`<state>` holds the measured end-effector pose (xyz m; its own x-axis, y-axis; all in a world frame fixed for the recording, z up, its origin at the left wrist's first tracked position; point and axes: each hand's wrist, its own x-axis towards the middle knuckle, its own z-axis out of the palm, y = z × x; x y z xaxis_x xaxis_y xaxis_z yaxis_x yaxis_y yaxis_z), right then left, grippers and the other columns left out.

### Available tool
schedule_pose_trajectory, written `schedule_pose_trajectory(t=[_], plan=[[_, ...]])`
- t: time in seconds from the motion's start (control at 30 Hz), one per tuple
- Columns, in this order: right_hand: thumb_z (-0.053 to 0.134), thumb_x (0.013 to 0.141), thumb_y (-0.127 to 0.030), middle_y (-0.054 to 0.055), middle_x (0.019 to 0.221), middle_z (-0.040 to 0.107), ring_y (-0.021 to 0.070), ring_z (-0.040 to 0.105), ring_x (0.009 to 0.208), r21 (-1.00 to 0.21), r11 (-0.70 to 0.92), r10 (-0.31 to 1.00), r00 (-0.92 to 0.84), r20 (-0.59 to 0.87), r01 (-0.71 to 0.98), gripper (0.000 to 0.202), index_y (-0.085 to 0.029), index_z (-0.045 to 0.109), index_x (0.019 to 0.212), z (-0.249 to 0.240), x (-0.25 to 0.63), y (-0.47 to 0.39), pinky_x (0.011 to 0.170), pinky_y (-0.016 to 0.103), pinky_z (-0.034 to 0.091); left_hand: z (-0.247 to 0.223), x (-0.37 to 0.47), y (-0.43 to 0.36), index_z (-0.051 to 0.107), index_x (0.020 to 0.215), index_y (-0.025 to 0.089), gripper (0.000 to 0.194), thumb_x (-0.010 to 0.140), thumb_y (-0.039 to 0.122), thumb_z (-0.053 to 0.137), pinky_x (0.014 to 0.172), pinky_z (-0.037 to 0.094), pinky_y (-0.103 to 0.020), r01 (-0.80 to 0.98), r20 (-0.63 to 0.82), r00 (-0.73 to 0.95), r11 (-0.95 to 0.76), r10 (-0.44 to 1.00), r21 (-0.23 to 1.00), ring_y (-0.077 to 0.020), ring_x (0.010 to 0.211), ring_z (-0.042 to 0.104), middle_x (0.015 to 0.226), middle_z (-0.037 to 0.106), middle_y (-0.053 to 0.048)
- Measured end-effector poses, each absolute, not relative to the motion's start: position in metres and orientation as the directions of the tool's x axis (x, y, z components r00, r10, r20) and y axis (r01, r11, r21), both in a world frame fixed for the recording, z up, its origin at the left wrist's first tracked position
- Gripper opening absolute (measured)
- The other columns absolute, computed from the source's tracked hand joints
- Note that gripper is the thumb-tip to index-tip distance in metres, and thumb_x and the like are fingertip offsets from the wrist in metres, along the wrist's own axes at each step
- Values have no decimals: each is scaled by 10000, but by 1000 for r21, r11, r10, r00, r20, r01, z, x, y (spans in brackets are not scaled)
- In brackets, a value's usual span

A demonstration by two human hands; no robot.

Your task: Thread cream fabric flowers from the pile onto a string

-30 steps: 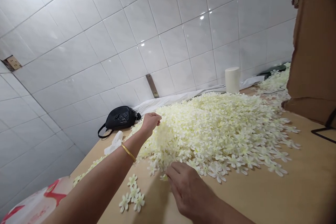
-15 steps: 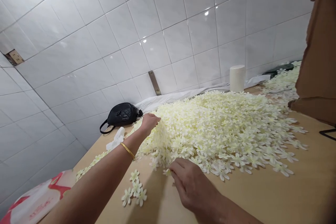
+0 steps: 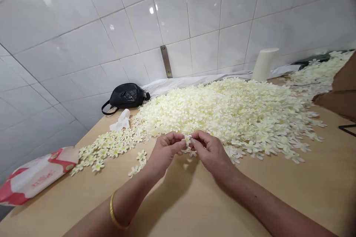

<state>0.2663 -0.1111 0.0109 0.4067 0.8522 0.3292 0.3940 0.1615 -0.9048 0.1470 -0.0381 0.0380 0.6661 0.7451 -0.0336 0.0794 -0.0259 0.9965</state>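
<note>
A small white artificial flower [image 3: 188,140] with a yellowish centre is pinched between both hands, just in front of a big heap of similar flowers [image 3: 222,114]. My left hand [image 3: 167,152], with a gold bangle on its wrist, grips the flower's left side with thumb and fingers. From the right, my right hand [image 3: 210,153] pinches the other side. Below the left hand lies a little group of loose flowers [image 3: 141,157], partly hidden by the wrist. Farther left, more flowers [image 3: 105,148] are spread in a thin layer.
A black bag [image 3: 126,95] and a crumpled white tissue [image 3: 121,120] lie at the back left. The red and white bag [image 3: 41,174] is on the table's left edge. Behind the heap stands a white container [image 3: 264,64]; brown cardboard [image 3: 340,90] is at right.
My left hand has come back from the heap's left side to meet my right hand. Both now hold one flower between them. The view has tilted downward.
</note>
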Motion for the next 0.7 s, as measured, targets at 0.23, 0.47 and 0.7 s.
schedule_pose_trajectory(t=[0.23,0.47,0.7], plan=[[439,786,-213,-11,623,568,90,464,537,-897,127,907,315,278,423,145,-157,552,716,9,261,-108,491,206,341,21,147,-36,547,579,140,79,635,154,601,508,360,-214,36,-15,568,-6,823,999,-80,475,450,488,522,18],[453,782,-191,-25,545,511,91,438,508,-799,89,841,386,380,594,157,-165,543,655,9,263,-109,482,207,335,17,143,-37,563,627,153,66,663,195,599,524,374,-213,46,16,584,-53,811,998,-94,524,483,530,541,12],[440,803,-145,30,714,560,146,507,702,-533,182,691,278,667,827,160,-179,594,780,4,268,-109,655,268,386,11,142,-38,565,598,140,236,700,351,592,464,338,-213,-43,-73,646,132,759,990,-77,435,431,463,484,16]])
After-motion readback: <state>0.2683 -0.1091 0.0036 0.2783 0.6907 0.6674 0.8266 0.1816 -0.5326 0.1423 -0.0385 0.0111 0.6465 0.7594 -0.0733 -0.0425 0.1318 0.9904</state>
